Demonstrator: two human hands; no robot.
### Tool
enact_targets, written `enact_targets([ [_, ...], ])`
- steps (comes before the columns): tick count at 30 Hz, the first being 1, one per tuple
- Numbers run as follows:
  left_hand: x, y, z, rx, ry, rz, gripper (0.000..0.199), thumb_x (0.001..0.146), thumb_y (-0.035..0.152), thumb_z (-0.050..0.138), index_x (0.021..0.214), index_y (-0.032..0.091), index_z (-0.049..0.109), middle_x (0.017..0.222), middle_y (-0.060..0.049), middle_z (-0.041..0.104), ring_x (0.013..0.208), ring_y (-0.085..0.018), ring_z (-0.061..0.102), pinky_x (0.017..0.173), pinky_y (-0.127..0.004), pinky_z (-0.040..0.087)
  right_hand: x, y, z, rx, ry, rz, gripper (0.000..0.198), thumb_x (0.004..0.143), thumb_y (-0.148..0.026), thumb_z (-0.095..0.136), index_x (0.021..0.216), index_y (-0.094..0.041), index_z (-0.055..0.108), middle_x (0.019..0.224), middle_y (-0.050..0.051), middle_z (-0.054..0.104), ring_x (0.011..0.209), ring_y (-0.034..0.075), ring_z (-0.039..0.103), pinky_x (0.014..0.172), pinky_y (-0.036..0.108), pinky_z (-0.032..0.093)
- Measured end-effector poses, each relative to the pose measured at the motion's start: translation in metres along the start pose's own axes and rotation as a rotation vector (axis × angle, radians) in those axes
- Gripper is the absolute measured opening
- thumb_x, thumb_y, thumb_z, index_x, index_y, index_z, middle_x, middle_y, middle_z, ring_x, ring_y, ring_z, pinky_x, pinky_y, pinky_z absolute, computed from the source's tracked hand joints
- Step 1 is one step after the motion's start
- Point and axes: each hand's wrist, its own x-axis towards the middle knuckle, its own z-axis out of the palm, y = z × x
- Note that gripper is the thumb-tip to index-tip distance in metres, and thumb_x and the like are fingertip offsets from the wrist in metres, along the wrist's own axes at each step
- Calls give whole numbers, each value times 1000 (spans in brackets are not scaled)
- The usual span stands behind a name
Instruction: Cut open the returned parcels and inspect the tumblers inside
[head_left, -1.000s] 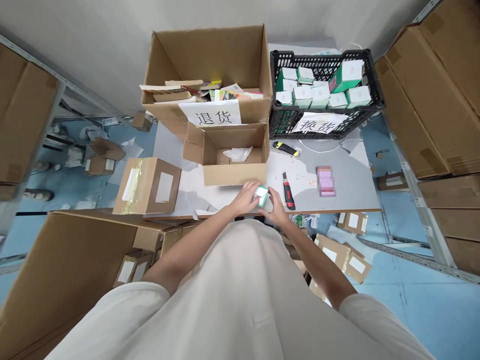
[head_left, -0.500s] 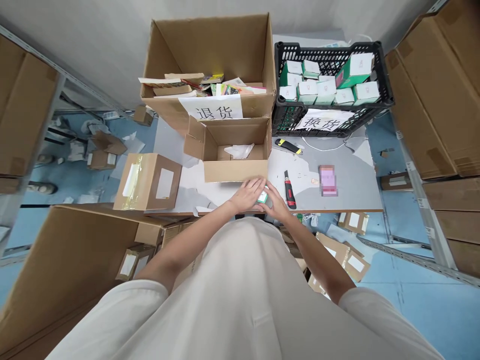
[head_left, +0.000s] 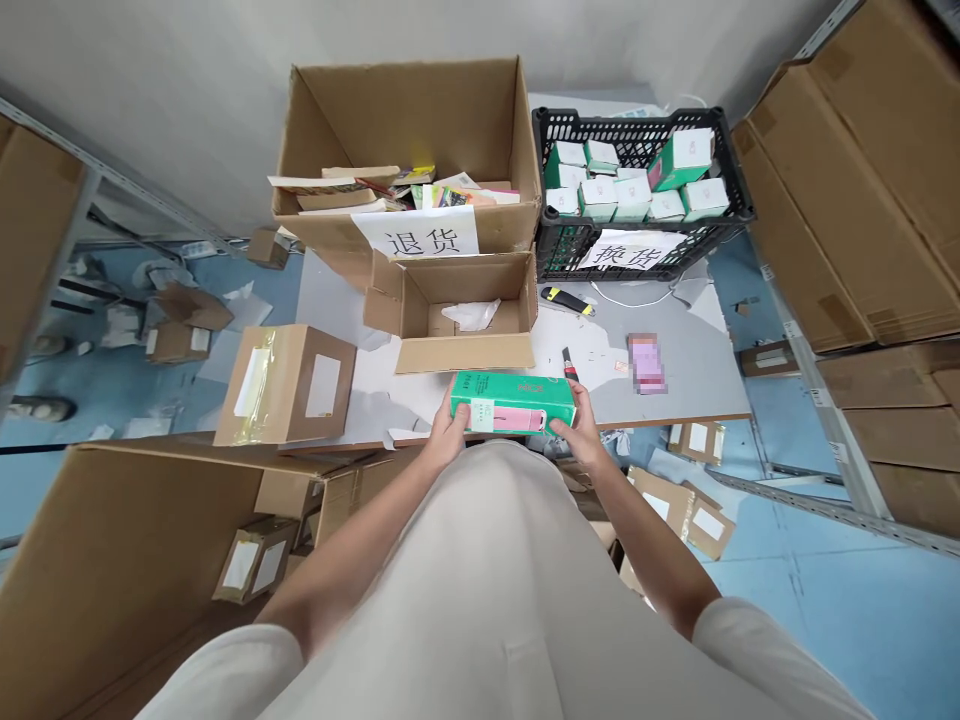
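Observation:
A green product box (head_left: pixel 514 388) with a pink picture on its side lies lengthwise between my hands, above the table's front edge. My left hand (head_left: pixel 448 428) grips its left end, thumb on the near face. Around the right end is my right hand (head_left: pixel 582 425), its thumb also on the near side. Just beyond the box stands an open cardboard box (head_left: pixel 465 354) with white crumpled paper (head_left: pixel 472 315) inside. A red and black utility knife (head_left: pixel 570 366) is partly hidden behind the green box.
A large carton (head_left: pixel 405 110) of books and a black crate (head_left: pixel 551 240) of green-and-white boxes stand at the back. A yellow-black utility knife (head_left: pixel 568 301) and a pink pixelated item (head_left: pixel 646 363) lie on the table (head_left: pixel 697 390). A taped carton (head_left: pixel 289 385) sits left.
The green box has been turned from end-on to lengthwise, showing its long faces. My hands have moved apart, from close together to its two ends. The view has shifted slightly.

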Motion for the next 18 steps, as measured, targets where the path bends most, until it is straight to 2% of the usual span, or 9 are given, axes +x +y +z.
enact_targets([
  [3, -8, -12, 9, -323, 23, -209, 62, 85, 71, 43, 115, 18, 57, 114, -11, 68, 112, -23, 62, 99, -42, 49, 8, -29, -1, -151, 55, -86, 86, 78, -62, 63, 147, -25, 25, 147, 16, 40, 136, 30, 42, 111, 49, 39],
  [6, -4, -26, 15, -492, -86, -328, 49, 82, 61, 57, 105, 17, 60, 110, -10, 70, 109, -21, 65, 101, -41, 48, 24, -47, -5, -379, -23, -181, 79, 78, -54, 68, 146, -27, 38, 144, 13, 43, 134, 30, 42, 114, 50, 35],
  [9, 9, -40, 19, -389, -145, -422, 39, 84, 45, 59, 111, 17, 59, 113, -12, 69, 107, -19, 66, 99, -40, 50, 43, -47, 4, -531, -205, -276, 75, 78, -52, 68, 145, -28, 43, 137, 13, 48, 129, 31, 47, 110, 50, 40],
  [11, 19, -48, 24, -266, -148, -467, 40, 84, 40, 58, 114, 15, 58, 113, -15, 69, 106, -22, 67, 96, -43, 52, 52, -38, 18, -604, -308, -321, 72, 81, -51, 66, 145, -27, 43, 135, 14, 50, 127, 32, 47, 108, 52, 41],
  [13, 26, -53, 28, -190, -132, -472, 49, 80, 39, 63, 120, 12, 56, 120, -20, 65, 114, -28, 63, 97, -48, 50, 58, -26, 34, -656, -378, -348, 68, 84, -48, 63, 145, -26, 43, 134, 16, 50, 126, 33, 46, 106, 54, 41],
  [15, 30, -52, 27, -147, -97, -443, 68, 70, 37, 73, 130, 12, 50, 136, -22, 54, 127, -32, 53, 103, -51, 44, 61, -14, 46, -691, -424, -360, 66, 85, -44, 63, 145, -24, 43, 134, 17, 50, 126, 34, 46, 105, 55, 42],
  [16, 31, -49, 24, -97, -90, -386, 81, 65, 37, 78, 135, 13, 45, 143, -22, 46, 133, -34, 46, 106, -52, 41, 62, -10, 50, -700, -444, -364, 67, 84, -43, 64, 145, -23, 43, 134, 18, 50, 127, 34, 45, 105, 56, 42],
  [18, 30, -40, 16, 61, -115, -176, 101, 57, 38, 84, 143, 14, 36, 151, -22, 36, 140, -35, 35, 112, -51, 35, 62, -5, 51, -690, -497, -371, 72, 82, -43, 66, 146, -22, 40, 137, 18, 49, 129, 34, 44, 106, 56, 41],
])
